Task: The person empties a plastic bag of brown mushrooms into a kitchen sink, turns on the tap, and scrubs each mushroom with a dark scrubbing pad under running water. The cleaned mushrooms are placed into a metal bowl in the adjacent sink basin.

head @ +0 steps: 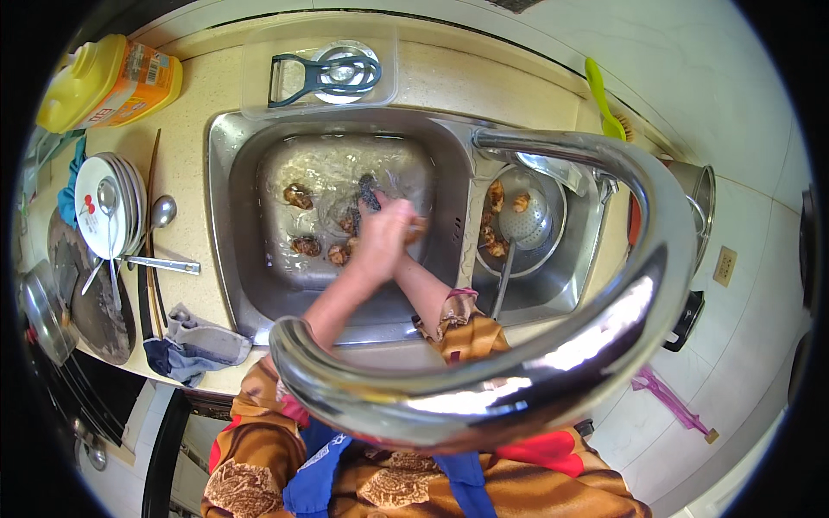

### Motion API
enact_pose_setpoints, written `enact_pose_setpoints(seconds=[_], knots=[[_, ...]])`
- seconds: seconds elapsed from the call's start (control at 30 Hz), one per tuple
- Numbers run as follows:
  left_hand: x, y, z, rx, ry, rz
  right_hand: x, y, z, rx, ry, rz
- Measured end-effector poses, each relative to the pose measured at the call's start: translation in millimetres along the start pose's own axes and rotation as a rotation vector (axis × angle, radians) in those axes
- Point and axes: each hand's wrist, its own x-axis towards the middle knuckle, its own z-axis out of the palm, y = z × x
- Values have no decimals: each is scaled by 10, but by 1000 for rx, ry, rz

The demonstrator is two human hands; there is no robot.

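Observation:
Over the water in the large steel sink basin (239, 194), my forearms cross at the wrists. My left hand (387, 226) lies on top, its fingers curled down around a brown tuber that shows at its right edge. Most of my right hand is hidden beneath it. Against the hands is a dark, rough-textured scrubber or cloth (367, 188); which hand holds it is hard to tell. Several knobbly brown tubers lie in the basin, among them one at the upper left (298, 195) and one lower down (306, 245).
A large chrome faucet (609, 349) arches across the foreground. In the smaller basin, a strainer (562, 223) holds tubers and a perforated ladle (528, 223). A peeler (307, 81) sits in a clear plastic tray (256, 78). Stacked plates (97, 223) and a grey cloth (207, 343) occupy the left counter.

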Motion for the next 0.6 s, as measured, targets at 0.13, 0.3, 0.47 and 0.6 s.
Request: enact_pose_setpoints(seconds=[0.13, 0.3, 0.47, 0.6], knots=[[-62, 517, 593, -34, -137, -21, 7, -160, -1, -450, -21, 126], [48, 304, 184, 311, 216, 153, 168, -339, -30, -778, -33, 92], [124, -408, -758, 703, 590, -120, 272, -469, 5, -815, -97, 195], [63, -832, -1011, 923, 238, -199, 321, -574, 65, -929, -226, 94]])
